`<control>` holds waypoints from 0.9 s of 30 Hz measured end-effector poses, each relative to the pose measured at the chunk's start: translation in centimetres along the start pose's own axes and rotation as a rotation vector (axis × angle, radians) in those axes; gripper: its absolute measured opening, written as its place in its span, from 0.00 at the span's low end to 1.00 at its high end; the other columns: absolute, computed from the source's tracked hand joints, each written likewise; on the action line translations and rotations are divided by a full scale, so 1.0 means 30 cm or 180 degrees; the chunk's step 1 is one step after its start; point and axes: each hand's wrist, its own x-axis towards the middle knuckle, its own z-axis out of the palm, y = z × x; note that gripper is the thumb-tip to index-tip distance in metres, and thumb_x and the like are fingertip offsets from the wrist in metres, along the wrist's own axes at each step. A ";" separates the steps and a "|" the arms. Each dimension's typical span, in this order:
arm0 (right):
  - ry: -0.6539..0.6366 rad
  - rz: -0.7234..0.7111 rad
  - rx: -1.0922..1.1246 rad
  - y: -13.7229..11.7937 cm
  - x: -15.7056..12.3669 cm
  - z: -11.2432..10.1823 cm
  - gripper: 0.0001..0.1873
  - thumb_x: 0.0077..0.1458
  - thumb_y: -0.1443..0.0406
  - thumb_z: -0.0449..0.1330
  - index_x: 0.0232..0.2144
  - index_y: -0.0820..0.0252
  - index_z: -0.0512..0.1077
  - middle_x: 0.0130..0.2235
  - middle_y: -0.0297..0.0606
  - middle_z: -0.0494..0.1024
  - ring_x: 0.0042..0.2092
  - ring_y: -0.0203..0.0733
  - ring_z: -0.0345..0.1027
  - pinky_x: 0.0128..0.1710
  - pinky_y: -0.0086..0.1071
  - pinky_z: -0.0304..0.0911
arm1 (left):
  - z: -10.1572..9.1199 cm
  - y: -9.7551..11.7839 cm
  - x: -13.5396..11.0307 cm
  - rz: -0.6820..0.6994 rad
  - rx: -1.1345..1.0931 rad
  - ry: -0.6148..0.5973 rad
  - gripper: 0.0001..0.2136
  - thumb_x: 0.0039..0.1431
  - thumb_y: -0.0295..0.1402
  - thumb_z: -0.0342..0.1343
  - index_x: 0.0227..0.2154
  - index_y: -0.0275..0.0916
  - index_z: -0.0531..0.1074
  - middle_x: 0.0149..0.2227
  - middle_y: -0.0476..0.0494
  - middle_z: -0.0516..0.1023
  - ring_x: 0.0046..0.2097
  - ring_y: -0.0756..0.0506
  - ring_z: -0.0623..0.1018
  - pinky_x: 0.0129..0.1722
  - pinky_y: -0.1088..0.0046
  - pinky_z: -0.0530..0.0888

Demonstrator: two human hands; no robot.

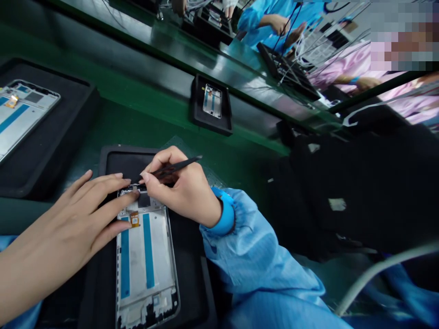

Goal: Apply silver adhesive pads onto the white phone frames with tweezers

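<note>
A silver phone frame (137, 256) with blue strips and an orange flex cable (135, 220) lies in a black tray (188, 256) in front of me. My left hand (92, 210) comes in from the left, open, its fingers stretched out. Its fingertips rest on the upper edge of the frame and beside the flex cable. Black tweezers (174, 167) are pinched in my right hand (187, 187), which wears a blue wrist band (222, 212). Their tips point down to the top end of the frame, partly hidden by my fingers.
Another phone frame (20, 109) lies on a black tray (68, 119) at the left. A smaller-looking tray (212, 123) with a phone frame (212, 103) sits farther back by a metal rail. Black trays or foam (360, 192) are stacked at right. Co-workers in blue and pink stand across the bench.
</note>
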 end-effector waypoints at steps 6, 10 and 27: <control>0.0091 -0.0407 -0.0266 -0.001 0.005 0.005 0.05 0.55 0.67 0.58 0.31 0.58 0.63 0.29 0.29 0.71 0.28 0.31 0.68 0.29 0.26 0.65 | 0.001 0.002 0.001 -0.0033 0.0061 -0.0037 0.20 0.67 0.43 0.42 0.58 0.45 0.63 0.57 0.41 0.69 0.58 0.39 0.70 0.61 0.46 0.63; 0.0012 -0.0400 -0.0270 -0.001 0.013 0.000 0.06 0.55 0.67 0.59 0.32 0.59 0.63 0.28 0.28 0.70 0.26 0.29 0.67 0.28 0.25 0.64 | 0.000 0.001 0.000 -0.0033 0.0064 -0.0047 0.19 0.67 0.42 0.41 0.57 0.45 0.63 0.58 0.42 0.69 0.58 0.38 0.70 0.60 0.45 0.65; -0.0081 -0.0166 0.0317 0.046 0.004 0.006 0.10 0.56 0.60 0.60 0.33 0.57 0.63 0.31 0.32 0.74 0.31 0.35 0.73 0.30 0.28 0.68 | -0.006 0.008 0.002 -0.0105 0.0016 -0.0042 0.17 0.67 0.40 0.40 0.55 0.46 0.63 0.57 0.39 0.66 0.58 0.38 0.71 0.58 0.42 0.66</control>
